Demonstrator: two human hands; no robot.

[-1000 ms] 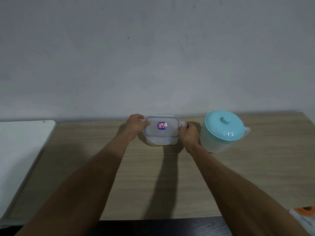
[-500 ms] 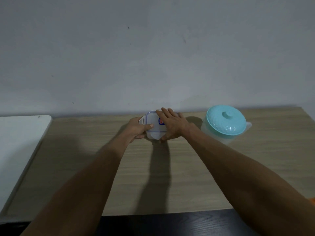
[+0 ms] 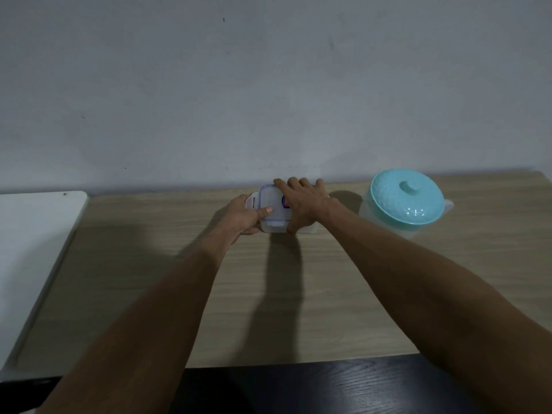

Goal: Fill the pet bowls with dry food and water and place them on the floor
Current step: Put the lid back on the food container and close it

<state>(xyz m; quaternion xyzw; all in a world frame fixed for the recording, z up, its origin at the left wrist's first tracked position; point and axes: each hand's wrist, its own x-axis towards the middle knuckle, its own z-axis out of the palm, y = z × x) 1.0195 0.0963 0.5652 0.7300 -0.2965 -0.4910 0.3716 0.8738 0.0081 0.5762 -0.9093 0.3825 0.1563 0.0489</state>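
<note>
**Two hands on the box**

The box [image 3: 273, 209] sits on the table [image 3: 149, 264] at 12 o'clock. The left hand [image 3: 242, 215] grips its 9 o'clock end. The right hand [image 3: 301, 204] lies flat on the lid, hiding half the sticker. The jug [image 3: 403, 204] stands at 3 o'clock.

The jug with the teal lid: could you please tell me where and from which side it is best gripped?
The jug stands upright, so probably grip the pale projection on its right side, seemingly the handle, coming from the right; the knob would likely lift only the lid.
</note>
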